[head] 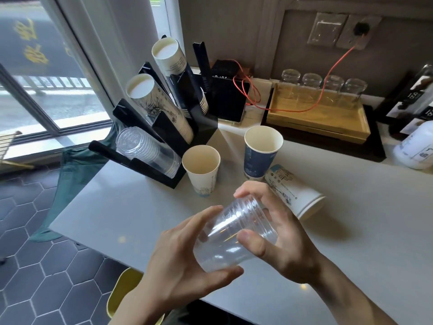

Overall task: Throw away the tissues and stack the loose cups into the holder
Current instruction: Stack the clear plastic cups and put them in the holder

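A stack of clear plastic cups (230, 233) lies tilted between both hands above the counter's near edge. My left hand (185, 266) cradles its base end and my right hand (281, 238) grips its rim end. The black cup holder (164, 130) stands at the counter's left, holding a clear cup stack (147, 151) in its lowest slot and paper cup stacks above. A loose white paper cup (202, 170) stands upright next to the holder. A blue paper cup (261, 152) is upright to its right. Another white paper cup (295, 192) lies on its side behind my right hand. No tissues are visible.
A wooden tray (321, 120) with several upturned glasses sits at the back right, with a red cable across it. A black device (228, 97) stands behind the holder. A white bottle (416, 146) is at far right. Below the counter edge are a yellow bin (124, 292) and tiled floor.
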